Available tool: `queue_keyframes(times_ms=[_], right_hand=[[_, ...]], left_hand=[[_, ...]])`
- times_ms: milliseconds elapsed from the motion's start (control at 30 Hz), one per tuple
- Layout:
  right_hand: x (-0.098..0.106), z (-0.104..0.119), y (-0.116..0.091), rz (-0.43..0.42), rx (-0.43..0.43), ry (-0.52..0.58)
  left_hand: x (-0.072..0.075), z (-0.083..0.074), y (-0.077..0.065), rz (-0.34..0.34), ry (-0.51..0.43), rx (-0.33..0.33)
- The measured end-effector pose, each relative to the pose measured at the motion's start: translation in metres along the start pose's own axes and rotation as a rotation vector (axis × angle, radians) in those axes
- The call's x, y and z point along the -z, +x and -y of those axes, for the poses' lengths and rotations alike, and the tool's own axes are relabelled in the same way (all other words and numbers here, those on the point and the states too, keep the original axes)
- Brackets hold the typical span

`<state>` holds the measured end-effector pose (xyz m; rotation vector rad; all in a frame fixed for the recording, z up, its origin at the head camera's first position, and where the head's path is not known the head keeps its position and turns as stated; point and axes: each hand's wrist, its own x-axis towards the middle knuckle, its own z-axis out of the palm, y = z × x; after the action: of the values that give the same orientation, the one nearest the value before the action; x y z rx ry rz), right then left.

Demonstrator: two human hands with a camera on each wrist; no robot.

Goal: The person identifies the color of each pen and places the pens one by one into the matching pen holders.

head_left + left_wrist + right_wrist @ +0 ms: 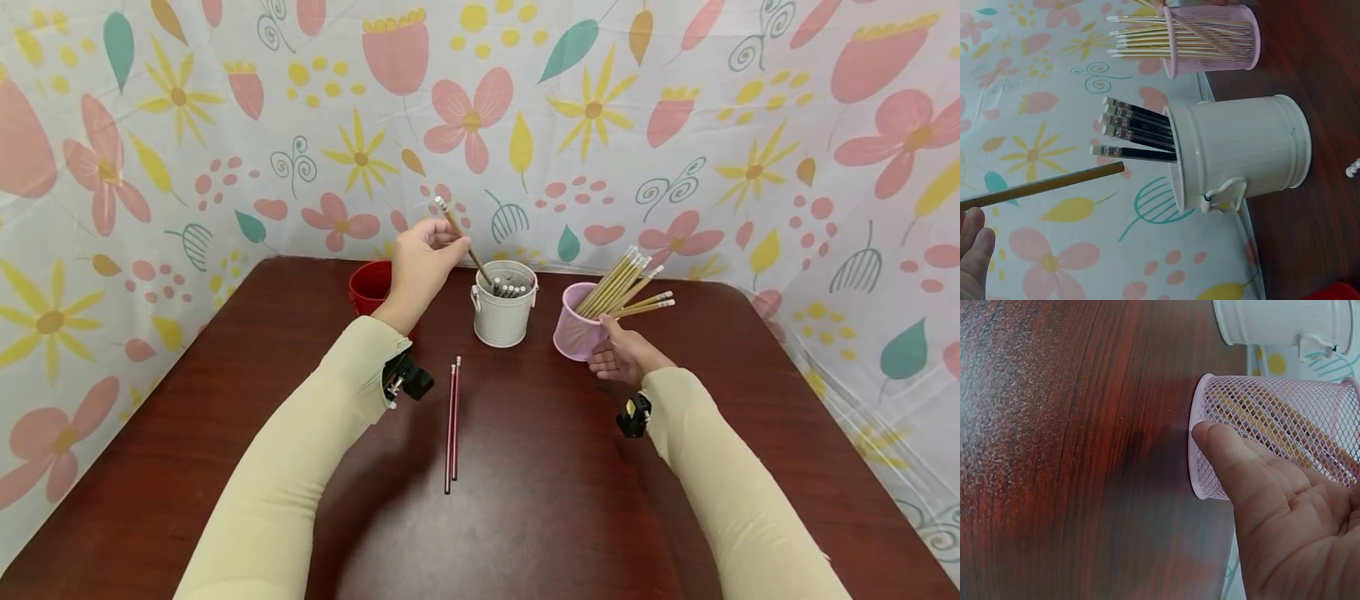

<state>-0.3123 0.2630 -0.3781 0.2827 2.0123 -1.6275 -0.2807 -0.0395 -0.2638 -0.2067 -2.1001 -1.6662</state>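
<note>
My left hand (422,265) pinches a gold pencil (1054,185) near its eraser end. The pencil slants down toward the white bucket (501,323), and in the left wrist view its lower tip is just short of the bucket's mouth. Several black pencils (1138,128) with white erasers stand in that bucket. At the right, my right hand (628,350) holds the pink mesh cup (567,321), thumb at the rim and fingers (1225,447) along the outer wall. Many gold pencils (617,283) lean out of this cup, erasers up.
Two dark red pencils (451,425) lie side by side on the brown table (540,467), in front of the white bucket. A red bucket (366,285) stands at the left, partly behind the left hand. Patterned cloth (480,125) hangs behind the table.
</note>
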Motion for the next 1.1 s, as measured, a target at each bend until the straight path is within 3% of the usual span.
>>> queue_keyframes(times_ms=[333, 500, 667, 867, 1100], right_hand=[[-0.001, -0.001, 0.0, 0.013, 0.005, 0.001], [-0.001, -0.001, 0.0, 0.005, 0.013, 0.012], [-0.001, -0.002, 0.001, -0.001, 0.012, 0.014], [-0.001, 0.001, 0.002, 0.001, 0.01, -0.001], [0.0, -0.002, 0.001, -0.007, -0.002, 0.003]], left_hand=[[-0.02, 0.001, 0.003, 0.012, -0.007, 0.007], [-0.033, -0.001, 0.003, 0.017, -0.066, -0.007], [-0.044, 0.0, 0.003, 0.02, -0.124, 0.029], [-0.059, 0.0, 0.005, 0.047, -0.079, 0.043], [-0.082, 0.0, -0.004, 0.113, -0.028, -0.019]])
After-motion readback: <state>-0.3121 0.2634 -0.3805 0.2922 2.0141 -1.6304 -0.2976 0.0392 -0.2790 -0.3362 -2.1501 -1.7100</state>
